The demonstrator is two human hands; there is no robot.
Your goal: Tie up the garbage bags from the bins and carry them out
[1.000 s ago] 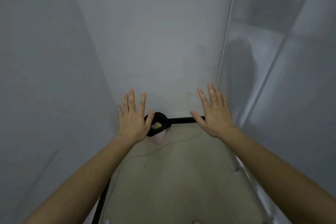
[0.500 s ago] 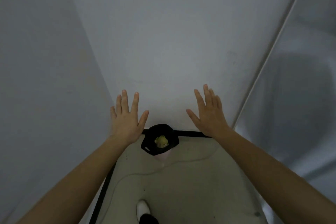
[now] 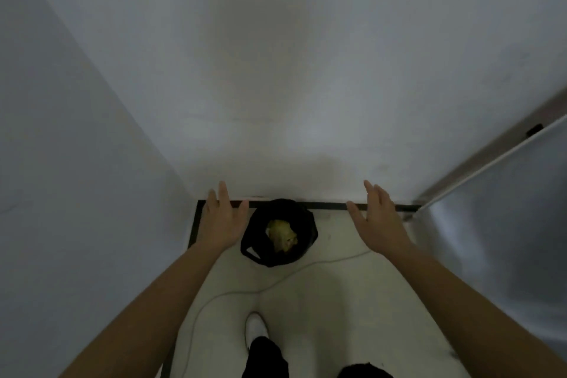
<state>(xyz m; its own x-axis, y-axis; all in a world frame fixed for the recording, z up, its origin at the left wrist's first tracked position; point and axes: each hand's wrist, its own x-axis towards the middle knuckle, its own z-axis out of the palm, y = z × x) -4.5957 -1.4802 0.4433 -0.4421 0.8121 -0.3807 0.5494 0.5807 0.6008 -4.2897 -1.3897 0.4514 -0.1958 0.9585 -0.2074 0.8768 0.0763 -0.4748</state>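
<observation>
Black bag (image 3: 260, 244) sits on the floor (image 3: 337, 301) against the wall (image 3: 276, 86), in the corner, mouth open. The bin under it is hidden. A yellowish lump (image 3: 282, 235) lies inside, too dim to identify. Left hand (image 3: 225, 221) is just left of the bag, fingers straight and released, holding nothing; can't tell if it touches the rim. Right hand (image 3: 379, 224) is well right of the bag, fingers also spread and empty. A pale cord (image 3: 233, 293) runs across the floor. A white shoe (image 3: 255, 327) is below, with the legs cut off at the bottom edge.
</observation>
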